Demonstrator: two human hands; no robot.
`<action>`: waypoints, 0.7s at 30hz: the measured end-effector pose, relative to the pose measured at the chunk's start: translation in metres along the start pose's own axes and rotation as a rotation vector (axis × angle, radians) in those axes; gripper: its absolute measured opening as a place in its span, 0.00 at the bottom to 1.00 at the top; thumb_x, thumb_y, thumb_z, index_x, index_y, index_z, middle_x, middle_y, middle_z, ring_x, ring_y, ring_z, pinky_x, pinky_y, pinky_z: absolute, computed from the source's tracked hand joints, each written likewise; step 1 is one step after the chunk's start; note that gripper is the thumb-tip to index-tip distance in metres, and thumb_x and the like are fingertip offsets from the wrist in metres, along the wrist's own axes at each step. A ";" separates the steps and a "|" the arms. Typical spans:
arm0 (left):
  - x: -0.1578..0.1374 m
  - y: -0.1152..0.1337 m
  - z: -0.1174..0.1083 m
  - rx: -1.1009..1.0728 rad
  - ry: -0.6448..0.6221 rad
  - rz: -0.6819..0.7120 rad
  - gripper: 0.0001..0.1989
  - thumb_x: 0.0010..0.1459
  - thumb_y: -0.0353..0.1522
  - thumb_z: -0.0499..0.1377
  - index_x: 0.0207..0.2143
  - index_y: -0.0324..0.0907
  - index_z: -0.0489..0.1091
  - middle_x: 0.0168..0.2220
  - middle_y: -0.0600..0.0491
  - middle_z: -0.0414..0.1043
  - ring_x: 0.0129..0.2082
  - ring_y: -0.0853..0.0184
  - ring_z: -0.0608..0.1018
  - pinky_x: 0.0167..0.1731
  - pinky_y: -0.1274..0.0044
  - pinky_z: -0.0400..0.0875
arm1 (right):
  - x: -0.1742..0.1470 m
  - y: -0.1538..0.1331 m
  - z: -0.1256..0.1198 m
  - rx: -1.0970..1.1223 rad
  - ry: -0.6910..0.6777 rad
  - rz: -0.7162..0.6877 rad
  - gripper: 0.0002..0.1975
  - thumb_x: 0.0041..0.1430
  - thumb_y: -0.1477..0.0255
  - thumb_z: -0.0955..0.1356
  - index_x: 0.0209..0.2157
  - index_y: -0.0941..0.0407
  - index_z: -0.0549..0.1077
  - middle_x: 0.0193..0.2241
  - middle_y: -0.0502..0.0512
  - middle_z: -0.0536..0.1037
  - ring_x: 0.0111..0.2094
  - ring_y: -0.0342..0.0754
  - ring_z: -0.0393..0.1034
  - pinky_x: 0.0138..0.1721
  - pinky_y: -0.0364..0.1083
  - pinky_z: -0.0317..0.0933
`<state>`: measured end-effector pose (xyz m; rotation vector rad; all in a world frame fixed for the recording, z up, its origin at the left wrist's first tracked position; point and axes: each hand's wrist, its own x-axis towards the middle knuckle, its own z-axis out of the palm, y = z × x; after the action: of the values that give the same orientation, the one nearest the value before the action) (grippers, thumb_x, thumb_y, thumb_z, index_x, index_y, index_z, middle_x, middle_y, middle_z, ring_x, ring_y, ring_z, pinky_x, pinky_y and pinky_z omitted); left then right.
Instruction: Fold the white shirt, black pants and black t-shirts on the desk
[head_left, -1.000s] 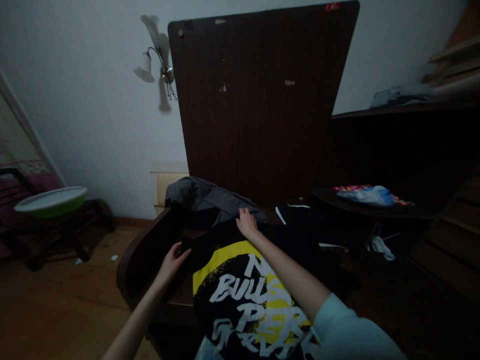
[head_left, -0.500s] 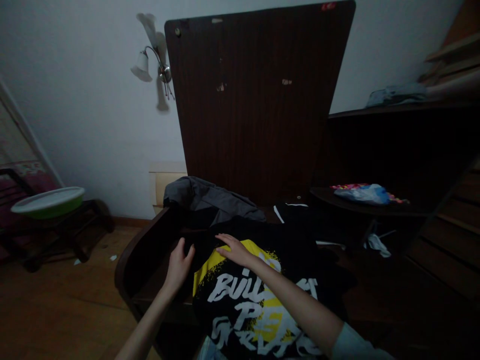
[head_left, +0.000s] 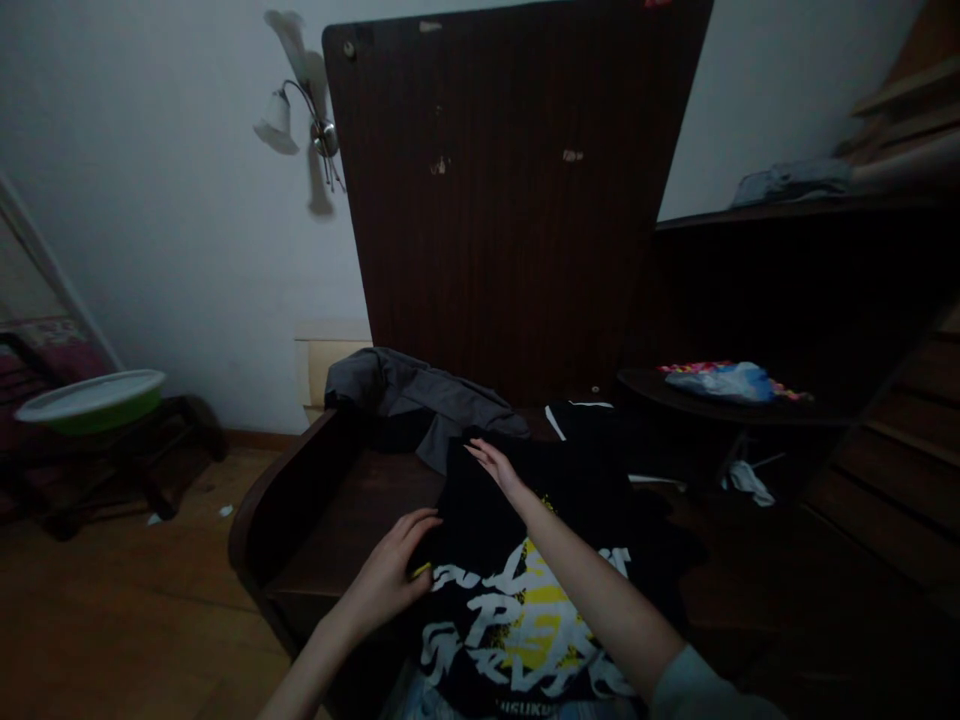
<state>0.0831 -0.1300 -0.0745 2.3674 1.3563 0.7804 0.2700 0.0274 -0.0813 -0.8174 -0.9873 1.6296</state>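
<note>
A black T-shirt (head_left: 525,620) with white lettering and a yellow print is spread over a dark wooden seat in front of me. At the shirt's left edge, my left hand (head_left: 390,570) pinches the fabric between thumb and fingers, and a sliver of yellow shows there. My right hand (head_left: 493,466) rests on the upper part of the shirt with its fingers stretched out, near the upper left corner. The forearm of that hand crosses over the printed letters and hides some of them. Behind the shirt lies a crumpled grey garment (head_left: 420,390).
The dark seat (head_left: 352,520) has a curved left armrest (head_left: 259,510) and a tall upright board (head_left: 502,220) behind it. To the right, a shelf (head_left: 637,385) bears a plastic bag (head_left: 724,382). A green basin (head_left: 97,405) sits at left; a wall lamp (head_left: 324,138) hangs above.
The shirt's upper left part has been folded over, covering most of the yellow area. My left hand has moved down and right onto its edge; my right hand has shifted up and right.
</note>
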 end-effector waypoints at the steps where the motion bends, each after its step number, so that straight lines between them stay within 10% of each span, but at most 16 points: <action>1: -0.002 -0.001 0.000 -0.008 0.025 -0.030 0.26 0.42 0.23 0.51 0.48 0.44 0.60 0.51 0.48 0.60 0.51 0.62 0.63 0.51 0.69 0.58 | 0.000 0.000 0.003 -0.048 0.028 -0.019 0.14 0.40 0.62 0.69 0.30 0.54 0.71 0.36 0.53 0.76 0.46 0.50 0.66 0.47 0.47 0.56; 10: -0.005 -0.012 0.002 -0.006 0.222 -0.207 0.07 0.39 0.23 0.48 0.21 0.43 0.53 0.25 0.56 0.60 0.26 0.67 0.67 0.27 0.77 0.62 | -0.003 -0.002 0.005 -0.973 0.072 -0.139 0.11 0.32 0.72 0.72 0.16 0.57 0.65 0.17 0.45 0.65 0.25 0.43 0.62 0.27 0.41 0.51; 16: -0.004 -0.018 0.001 0.020 0.338 -0.332 0.12 0.41 0.25 0.51 0.32 0.43 0.60 0.32 0.54 0.63 0.31 0.65 0.70 0.32 0.73 0.66 | -0.005 0.009 -0.010 -0.965 0.061 -0.325 0.08 0.43 0.70 0.66 0.16 0.56 0.64 0.14 0.43 0.61 0.20 0.40 0.57 0.23 0.40 0.48; 21: -0.007 -0.017 -0.002 -0.001 0.279 -0.110 0.12 0.43 0.22 0.50 0.31 0.44 0.64 0.43 0.50 0.62 0.43 0.63 0.68 0.42 0.72 0.64 | -0.003 0.014 -0.008 -0.958 0.115 -0.401 0.04 0.43 0.70 0.66 0.20 0.54 0.68 0.16 0.45 0.66 0.21 0.42 0.61 0.25 0.41 0.52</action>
<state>0.0674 -0.1271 -0.0839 2.2230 1.5771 1.1095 0.2719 0.0238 -0.0972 -1.2077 -1.7440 0.7028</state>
